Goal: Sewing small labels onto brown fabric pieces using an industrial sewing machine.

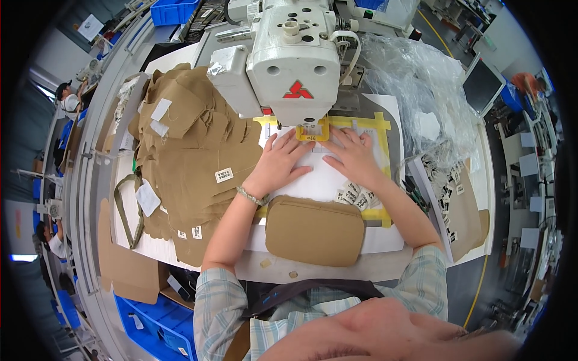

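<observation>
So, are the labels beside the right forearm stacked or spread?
Spread: the white labels lie loosely overlapping, turned at differing angles.

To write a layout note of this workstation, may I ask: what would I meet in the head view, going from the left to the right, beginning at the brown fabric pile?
Brown fabric pile, left hand, right hand, clear plastic sheeting, dark-screened monitor.

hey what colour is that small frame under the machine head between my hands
Yellow. The small frame shows best in the head view.
</observation>
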Action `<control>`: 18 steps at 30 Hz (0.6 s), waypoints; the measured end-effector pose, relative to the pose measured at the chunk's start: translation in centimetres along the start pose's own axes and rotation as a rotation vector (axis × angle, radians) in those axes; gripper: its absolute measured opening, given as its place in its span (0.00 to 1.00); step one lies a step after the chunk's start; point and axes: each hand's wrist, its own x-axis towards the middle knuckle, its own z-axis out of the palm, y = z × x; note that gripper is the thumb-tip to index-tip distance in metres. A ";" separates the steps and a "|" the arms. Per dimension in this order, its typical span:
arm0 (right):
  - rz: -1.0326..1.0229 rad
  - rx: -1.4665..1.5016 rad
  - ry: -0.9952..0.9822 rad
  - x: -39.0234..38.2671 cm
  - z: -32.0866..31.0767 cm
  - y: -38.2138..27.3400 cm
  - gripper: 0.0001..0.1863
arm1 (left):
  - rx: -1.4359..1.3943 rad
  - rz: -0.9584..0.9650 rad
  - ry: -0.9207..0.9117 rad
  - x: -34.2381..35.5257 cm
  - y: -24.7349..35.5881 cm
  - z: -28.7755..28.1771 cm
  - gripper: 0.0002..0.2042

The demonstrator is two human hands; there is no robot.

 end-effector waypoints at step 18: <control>0.131 0.219 -0.136 -11.2 -8.9 -6.4 0.29 | -0.349 0.059 -0.015 -6.9 6.2 -3.2 0.20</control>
